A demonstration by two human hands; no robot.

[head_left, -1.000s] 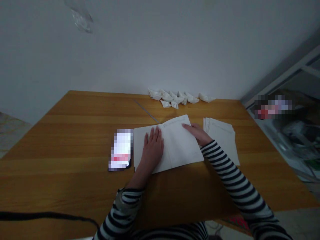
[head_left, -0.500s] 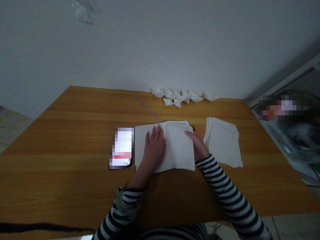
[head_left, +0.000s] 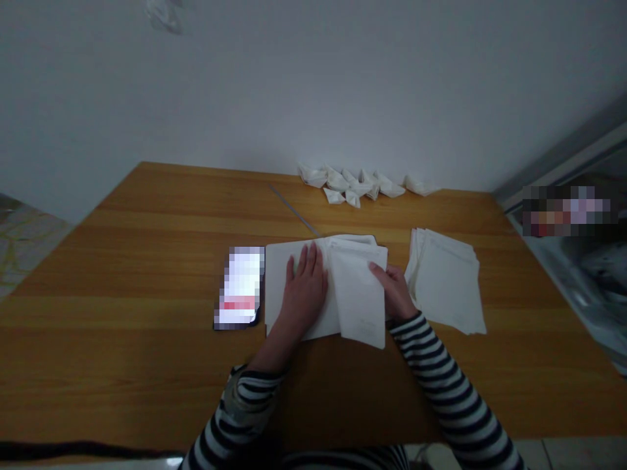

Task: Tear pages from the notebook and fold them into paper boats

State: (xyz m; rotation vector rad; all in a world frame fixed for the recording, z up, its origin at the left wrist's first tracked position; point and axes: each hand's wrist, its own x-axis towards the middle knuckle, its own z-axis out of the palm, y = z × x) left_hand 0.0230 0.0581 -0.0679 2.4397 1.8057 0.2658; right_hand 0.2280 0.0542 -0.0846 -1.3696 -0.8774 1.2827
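Note:
An open notebook with white pages lies in the middle of the wooden table. My left hand rests flat on its left page, fingers stretched out near the spine. My right hand pinches the right edge of a page, thumb on top and fingers underneath. That page is tilted, its lower end sticking out past the notebook's near edge. Whether it is still bound at the spine I cannot tell. To the right of my right hand lies a stack of loose paper sheets.
Left of the notebook lies a phone with a lit, blurred screen. Several folded paper boats stand by the wall. A thin grey rod lies behind the notebook. A dark strap crosses the lower left.
My right hand has drawn the page slightly toward me and to the right, so it now sits askew over the notebook. My left hand stays pressed on the left page.

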